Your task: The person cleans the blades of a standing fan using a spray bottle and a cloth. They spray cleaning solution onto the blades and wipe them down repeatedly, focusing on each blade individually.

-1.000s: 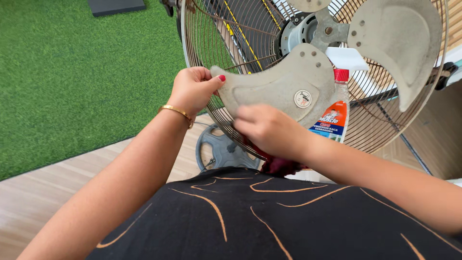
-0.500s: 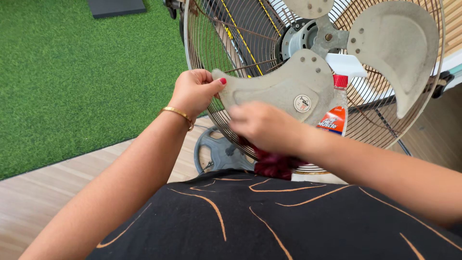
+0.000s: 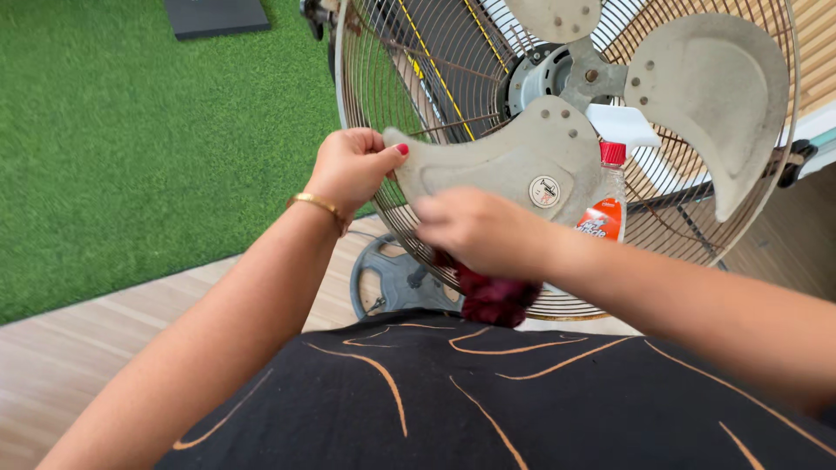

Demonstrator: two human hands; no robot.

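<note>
Green artificial turf [image 3: 131, 130] borders pale wood flooring. Left hand [image 3: 348, 165] pinches the tip of the dusty grey metal fan blade [image 3: 496, 161], apparently steadying it. Right hand [image 3: 479, 228], fingers closed, presses a dark red cloth [image 3: 492, 298] against the blade's lower edge.

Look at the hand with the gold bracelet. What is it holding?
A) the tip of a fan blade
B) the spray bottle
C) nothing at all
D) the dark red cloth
A: the left hand, the one with the bracelet, grips the tip of the fan blade, while the right hand presses the dark red cloth against it.
</note>
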